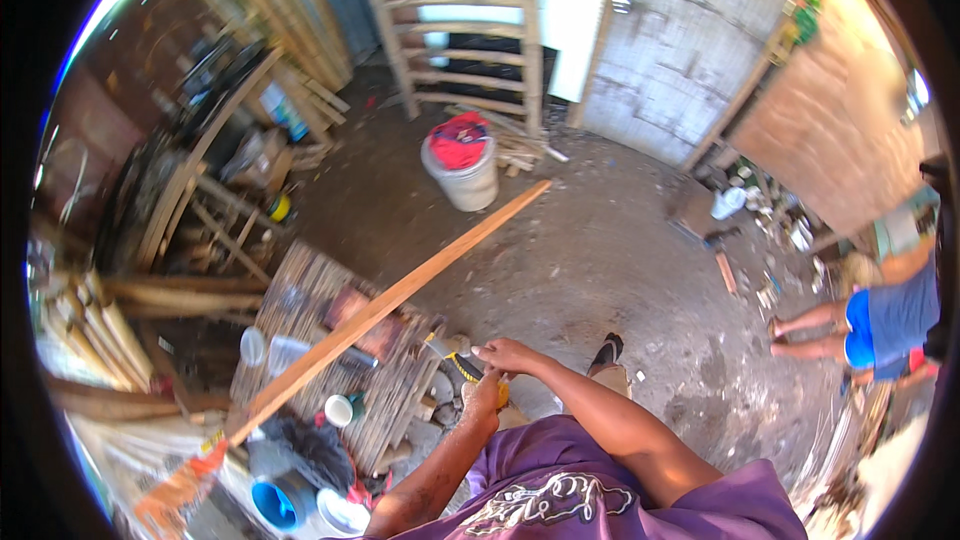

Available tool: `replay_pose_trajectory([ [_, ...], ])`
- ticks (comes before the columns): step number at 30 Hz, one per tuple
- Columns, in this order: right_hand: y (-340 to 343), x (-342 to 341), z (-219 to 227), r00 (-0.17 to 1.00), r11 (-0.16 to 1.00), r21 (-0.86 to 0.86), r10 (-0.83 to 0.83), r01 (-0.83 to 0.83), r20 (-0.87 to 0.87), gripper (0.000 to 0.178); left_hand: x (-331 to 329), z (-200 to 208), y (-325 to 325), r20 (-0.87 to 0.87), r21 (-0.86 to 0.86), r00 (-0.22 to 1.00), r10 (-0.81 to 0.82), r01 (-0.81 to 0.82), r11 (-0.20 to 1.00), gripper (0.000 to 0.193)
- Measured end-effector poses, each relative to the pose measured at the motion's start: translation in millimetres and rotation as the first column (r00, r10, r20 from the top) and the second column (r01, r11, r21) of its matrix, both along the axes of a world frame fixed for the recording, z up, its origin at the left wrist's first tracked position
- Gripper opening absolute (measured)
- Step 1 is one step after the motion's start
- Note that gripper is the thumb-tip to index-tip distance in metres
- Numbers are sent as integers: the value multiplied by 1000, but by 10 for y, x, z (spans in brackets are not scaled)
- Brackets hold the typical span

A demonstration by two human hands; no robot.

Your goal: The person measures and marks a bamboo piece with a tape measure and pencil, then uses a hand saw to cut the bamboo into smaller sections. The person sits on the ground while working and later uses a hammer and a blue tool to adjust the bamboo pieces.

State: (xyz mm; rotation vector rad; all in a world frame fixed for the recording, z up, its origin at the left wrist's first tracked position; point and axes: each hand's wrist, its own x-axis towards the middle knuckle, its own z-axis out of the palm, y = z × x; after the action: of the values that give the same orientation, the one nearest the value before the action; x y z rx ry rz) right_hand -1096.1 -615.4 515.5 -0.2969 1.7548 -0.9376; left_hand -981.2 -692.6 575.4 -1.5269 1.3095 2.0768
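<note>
My left hand is closed in front of my waist, around a slim yellow-and-black tool whose pale tip points up and left toward the bench. What kind of tool it is does not show clearly. Right above it my right hand is closed too, its fingers touching or nearly touching the left; whatever is in them is hidden. Just left of my hands, a long reddish wooden plank lies slantwise across a bamboo-slat bench, its far end reaching out over the floor.
A white bucket with a red cloth stands ahead, before a bamboo ladder-like frame. Cups, a blue container and a dark bag crowd the near left. At right are scraps and another person in blue shorts.
</note>
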Motion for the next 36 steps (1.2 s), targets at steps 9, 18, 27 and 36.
replay_pose_trajectory([
  [9,2766,-1178,-385,549,543,-88,-830,835,97,30,-1669,-176,2314,-128,-366,347,-929,854,370,34],
  [18,6508,-1559,769,13,-1,-64,-974,998,225,25,-3480,-108,5433,-247,-517,-36,-968,850,100,37],
  [27,8499,-2503,1056,100,105,-156,-994,982,-35,31,-4449,-294,7947,-327,-80,321,-889,928,365,45],
  [36,10678,-3629,-561,190,198,-74,-977,977,-98,34,-5712,-1851,10682,-189,160,670,-718,742,651,21],
])
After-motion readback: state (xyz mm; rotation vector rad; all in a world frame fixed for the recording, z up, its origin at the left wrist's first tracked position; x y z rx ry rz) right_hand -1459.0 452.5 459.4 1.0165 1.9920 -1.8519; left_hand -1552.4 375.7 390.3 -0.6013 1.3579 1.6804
